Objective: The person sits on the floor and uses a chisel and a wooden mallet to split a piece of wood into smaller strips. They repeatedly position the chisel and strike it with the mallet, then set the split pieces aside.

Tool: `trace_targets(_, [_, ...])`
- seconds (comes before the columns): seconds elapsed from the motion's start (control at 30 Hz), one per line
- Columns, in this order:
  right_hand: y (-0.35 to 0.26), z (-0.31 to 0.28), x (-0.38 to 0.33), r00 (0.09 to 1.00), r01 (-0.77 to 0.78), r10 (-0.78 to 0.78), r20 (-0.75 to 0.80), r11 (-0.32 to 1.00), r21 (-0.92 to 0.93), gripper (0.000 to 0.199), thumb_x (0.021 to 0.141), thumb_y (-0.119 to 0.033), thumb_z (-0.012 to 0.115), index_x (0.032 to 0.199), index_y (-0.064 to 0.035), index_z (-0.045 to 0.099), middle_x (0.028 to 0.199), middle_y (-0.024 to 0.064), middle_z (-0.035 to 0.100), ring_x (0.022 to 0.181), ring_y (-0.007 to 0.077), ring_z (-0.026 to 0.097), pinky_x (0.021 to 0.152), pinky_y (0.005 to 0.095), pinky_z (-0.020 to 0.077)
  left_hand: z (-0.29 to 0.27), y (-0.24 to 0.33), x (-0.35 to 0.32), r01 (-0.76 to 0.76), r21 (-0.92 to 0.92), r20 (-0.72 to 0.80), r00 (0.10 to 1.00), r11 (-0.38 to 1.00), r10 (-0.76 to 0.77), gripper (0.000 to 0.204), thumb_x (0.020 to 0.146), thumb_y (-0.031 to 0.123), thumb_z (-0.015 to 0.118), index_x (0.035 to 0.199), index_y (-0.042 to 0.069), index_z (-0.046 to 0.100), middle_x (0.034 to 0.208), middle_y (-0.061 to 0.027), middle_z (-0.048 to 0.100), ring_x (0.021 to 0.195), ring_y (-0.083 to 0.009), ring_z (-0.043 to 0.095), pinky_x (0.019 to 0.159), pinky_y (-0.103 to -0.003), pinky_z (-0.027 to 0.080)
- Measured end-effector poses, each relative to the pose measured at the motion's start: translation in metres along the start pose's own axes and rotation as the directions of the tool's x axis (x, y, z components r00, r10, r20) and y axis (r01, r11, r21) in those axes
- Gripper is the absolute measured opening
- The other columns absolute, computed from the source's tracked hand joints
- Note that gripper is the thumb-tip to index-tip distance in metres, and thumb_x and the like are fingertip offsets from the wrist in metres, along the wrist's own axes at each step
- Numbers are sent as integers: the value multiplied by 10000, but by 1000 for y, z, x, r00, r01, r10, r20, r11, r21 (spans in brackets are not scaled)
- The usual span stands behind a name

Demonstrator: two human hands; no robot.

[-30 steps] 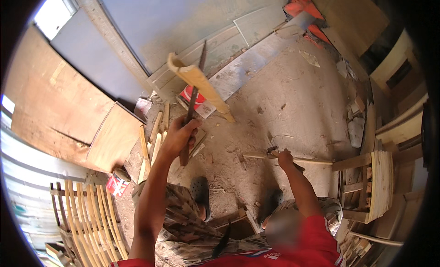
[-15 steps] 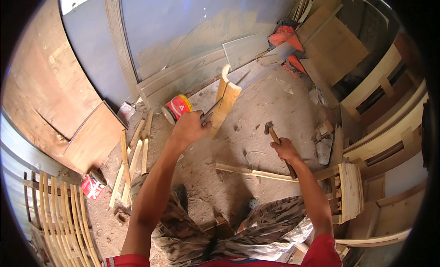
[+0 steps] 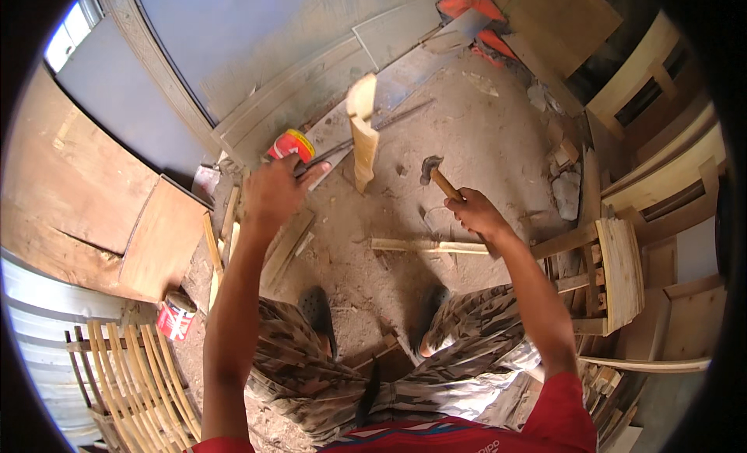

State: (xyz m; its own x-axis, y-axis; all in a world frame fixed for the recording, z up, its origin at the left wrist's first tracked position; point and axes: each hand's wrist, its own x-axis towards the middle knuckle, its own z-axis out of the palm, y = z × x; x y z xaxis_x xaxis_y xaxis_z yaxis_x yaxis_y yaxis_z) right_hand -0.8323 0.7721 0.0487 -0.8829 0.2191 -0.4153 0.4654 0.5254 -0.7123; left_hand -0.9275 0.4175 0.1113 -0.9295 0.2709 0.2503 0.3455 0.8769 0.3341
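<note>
- Your right hand (image 3: pixel 475 213) is wrapped tight around a wooden-handled steel hammer (image 3: pixel 438 177), head raised over the floor.
- Your left hand (image 3: pixel 272 192) grips a thin dark metal rod (image 3: pixel 331 152); it runs to the pale curved wooden piece (image 3: pixel 363 134), upright ahead of you.
- The dusty earth floor (image 3: pixel 482 118) carries a long wooden slat (image 3: pixel 428 247) and a red round tin (image 3: pixel 290 145); a grey panelled wall (image 3: pixel 257 40) rises behind.

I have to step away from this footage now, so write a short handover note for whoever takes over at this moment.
Left hand: raised, fingers out, touching a thin dark metal rod that leads to the curved wooden piece; whether its grip is closed on it cannot be told.
Right hand: shut on the hammer, head up.
Nearby: a wooden strip on the dirt floor ahead of the feet, a red can by the left hand.
Done: tools in hand. Left: no strike shows yet.
</note>
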Motion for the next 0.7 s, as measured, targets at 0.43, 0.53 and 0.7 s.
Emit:
trace_targets(0.43, [116, 120, 73, 963, 163, 61, 261, 639, -752, 321, 829, -203, 618, 1082, -10, 668, 1075, 233, 679, 1017, 374, 667, 877, 472, 527, 6, -77, -17, 225, -216, 61, 974, 950, -217, 525, 828, 509, 710, 743, 1, 609, 576, -172, 553, 557, -358, 559, 580, -444, 445])
trace_targets(0.53, [29, 105, 55, 971, 227, -128, 202, 760, -610, 322, 958, -284, 521, 1130, -16, 568, 969, 232, 678, 939, 438, 647, 818, 533, 503, 3, -78, -13, 235, -207, 47, 972, 950, -230, 480, 836, 479, 706, 768, 9, 634, 614, -193, 591, 605, -390, 597, 607, -462, 464])
trace_targets(0.7, [-81, 48, -5, 821, 501, -525, -223, 851, -155, 261, 1037, -274, 485, 1123, -34, 538, 707, 103, 562, 608, 208, 560, 579, 361, 461, 5, -59, 4, 133, -173, 11, 991, 976, -133, 460, 867, 480, 667, 818, 22, 654, 690, -220, 641, 698, -418, 643, 655, -501, 496])
